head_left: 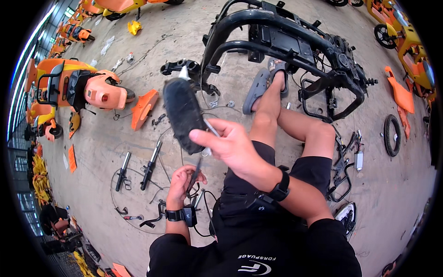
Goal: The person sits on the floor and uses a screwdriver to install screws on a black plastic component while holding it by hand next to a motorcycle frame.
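Honestly, pinch that long black rounded panel [182, 108] firmly by its near end like the right hand [230, 148] does, left of the black tubular metal frame [281, 55], left hand [181, 183] curled by a thin dark strip [198, 167], grip unclear.

This is looking like a scooter workshop inside a large industrial hall. Orange-and-yellow scooters [100, 91] are standing along the left side, and yellow scooters [410, 50] are lining the right edge. A stripped black scooter frame [288, 44] is taking up the upper middle, above a bare, stained concrete floor [385, 194]. Loose parts are lying around it: two telescopic fork legs [147, 175], a black tyre [386, 136], orange body panels [145, 110]. A red-handled hand tool [134, 217] is lying beside a cable. Yellow parts [41, 180] are piling up at far left, where windows [21, 164] are running along the wall.
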`<move>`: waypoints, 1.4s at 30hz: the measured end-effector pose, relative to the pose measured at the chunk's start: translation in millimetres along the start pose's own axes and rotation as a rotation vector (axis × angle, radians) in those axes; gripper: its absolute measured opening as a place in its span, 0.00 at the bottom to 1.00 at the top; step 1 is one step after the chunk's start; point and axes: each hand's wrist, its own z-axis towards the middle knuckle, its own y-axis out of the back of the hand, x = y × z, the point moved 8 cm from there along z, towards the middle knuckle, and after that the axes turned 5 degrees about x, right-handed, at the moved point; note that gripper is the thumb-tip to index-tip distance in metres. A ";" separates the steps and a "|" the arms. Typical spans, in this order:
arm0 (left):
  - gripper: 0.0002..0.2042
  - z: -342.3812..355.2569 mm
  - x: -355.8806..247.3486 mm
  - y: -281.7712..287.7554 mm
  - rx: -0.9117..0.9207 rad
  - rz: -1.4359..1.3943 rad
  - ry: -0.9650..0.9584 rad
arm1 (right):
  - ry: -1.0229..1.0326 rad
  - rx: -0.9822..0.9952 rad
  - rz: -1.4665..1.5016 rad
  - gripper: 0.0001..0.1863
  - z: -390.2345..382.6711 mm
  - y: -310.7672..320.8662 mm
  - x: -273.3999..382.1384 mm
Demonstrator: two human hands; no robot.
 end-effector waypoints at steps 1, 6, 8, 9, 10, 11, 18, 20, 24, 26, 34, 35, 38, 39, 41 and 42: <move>0.24 0.1 -4.5 -7.5 0.002 -0.024 0.055 | 0.021 0.000 0.016 0.13 -0.5 0.0 10.6; 0.27 -7.0 -2.5 -22.1 0.037 0.131 0.167 | 0.123 -0.048 0.000 0.14 -17.8 1.2 45.8; 0.30 -9.3 -9.7 -38.7 0.112 0.169 0.212 | 0.163 -0.133 -0.100 0.15 -29.7 6.3 61.8; 0.29 -13.4 -7.6 -44.2 0.107 0.077 0.242 | 0.163 -0.074 -0.048 0.17 -34.5 7.5 66.0; 0.27 -15.2 -6.7 -48.5 0.133 0.114 0.226 | 0.177 -0.117 -0.143 0.15 -39.6 6.9 71.6; 0.25 -16.4 -5.4 -52.8 0.160 0.152 0.211 | 0.192 -0.118 -0.110 0.15 -44.8 8.5 74.0; 0.11 14.0 -15.3 -102.0 0.051 0.252 0.018 | 0.382 -0.195 -0.089 0.10 -106.3 6.7 134.2; 0.09 22.5 -21.5 -114.5 0.038 0.249 -0.043 | 0.436 -0.187 -0.088 0.10 -127.6 -1.1 161.4; 0.13 44.0 -28.2 -161.0 0.130 0.166 -0.112 | 0.516 -0.181 -0.112 0.11 -168.0 2.7 188.6; 0.20 60.3 -10.6 -188.1 0.198 0.032 0.057 | 0.506 -0.170 -0.081 0.12 -184.2 5.1 191.7; 0.15 102.5 75.5 -266.7 0.217 -0.693 0.212 | 0.507 -0.122 -0.189 0.17 -261.9 49.4 168.2; 0.14 101.0 73.3 -264.1 0.216 -0.643 0.181 | 0.537 -0.136 -0.195 0.17 -275.8 57.3 164.5; 0.14 93.2 57.0 -258.3 0.244 -0.459 0.112 | 0.580 -0.250 -0.106 0.15 -307.8 85.8 149.8; 0.14 91.3 53.3 -253.7 0.243 -0.374 0.107 | 0.549 -0.269 -0.054 0.14 -306.8 93.9 143.2; 0.14 85.9 44.4 -246.9 0.235 -0.215 0.113 | 0.531 -0.348 0.001 0.13 -304.6 111.3 130.1; 0.14 85.5 40.8 -245.0 0.249 -0.201 0.097 | 0.544 -0.405 0.008 0.13 -303.9 120.3 124.2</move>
